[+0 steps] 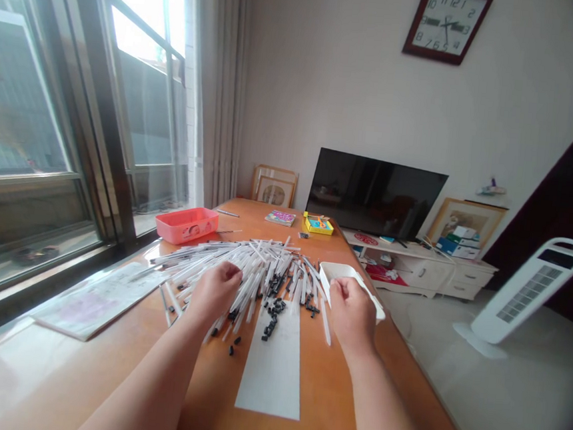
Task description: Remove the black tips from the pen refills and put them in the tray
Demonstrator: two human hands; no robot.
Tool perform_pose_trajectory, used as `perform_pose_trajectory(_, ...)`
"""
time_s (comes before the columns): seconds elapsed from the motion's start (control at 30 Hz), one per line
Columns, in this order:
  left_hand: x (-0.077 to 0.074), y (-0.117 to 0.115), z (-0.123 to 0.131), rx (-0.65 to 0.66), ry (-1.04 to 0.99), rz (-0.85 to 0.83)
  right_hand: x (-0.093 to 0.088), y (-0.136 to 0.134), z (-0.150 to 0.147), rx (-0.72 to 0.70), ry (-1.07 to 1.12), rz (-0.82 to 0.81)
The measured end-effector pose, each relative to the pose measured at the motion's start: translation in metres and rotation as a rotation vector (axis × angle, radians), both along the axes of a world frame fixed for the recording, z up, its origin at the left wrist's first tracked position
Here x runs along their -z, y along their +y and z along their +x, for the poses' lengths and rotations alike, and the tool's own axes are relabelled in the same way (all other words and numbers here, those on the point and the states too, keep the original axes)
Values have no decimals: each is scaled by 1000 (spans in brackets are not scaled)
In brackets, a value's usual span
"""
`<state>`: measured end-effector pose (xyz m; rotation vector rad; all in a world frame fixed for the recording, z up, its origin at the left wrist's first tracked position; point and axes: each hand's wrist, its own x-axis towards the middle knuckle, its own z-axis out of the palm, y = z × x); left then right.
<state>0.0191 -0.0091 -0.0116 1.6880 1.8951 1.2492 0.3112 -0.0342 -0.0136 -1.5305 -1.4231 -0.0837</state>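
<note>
My left hand is curled closed above the left part of a heap of thin white and clear plastic tubes. Its fingertips face away, so whatever it may hold is hidden. My right hand, likewise closed with the thumb on top, is in front of a white plastic tray at the table's right edge. I cannot make out anything between its fingers. Small black caps lie scattered between my hands, several of them on a white strip of paper.
A red plastic basket stands at the left rear of the wooden table. Farther back are a booklet and a yellow box. A flat board or pad lies by the window. Beyond the right edge stands a white tower fan.
</note>
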Motion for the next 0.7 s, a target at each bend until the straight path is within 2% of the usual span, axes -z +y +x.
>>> perform_pose_trajectory(0.1,1,-2,2,16,364,-46,1,-3,-8,-55,4,-19)
perform_pose_trajectory(0.2,1,-6,6,-9,525,-84,3,-4,-13,-82,13,-46)
perform_pose_trajectory(0.53,4,-11,17,40,609,23,6,-6,-23,-168,18,-84)
perform_pose_trajectory(0.7,12,-8,24,141,670,55,4,-7,-24,-166,26,-97)
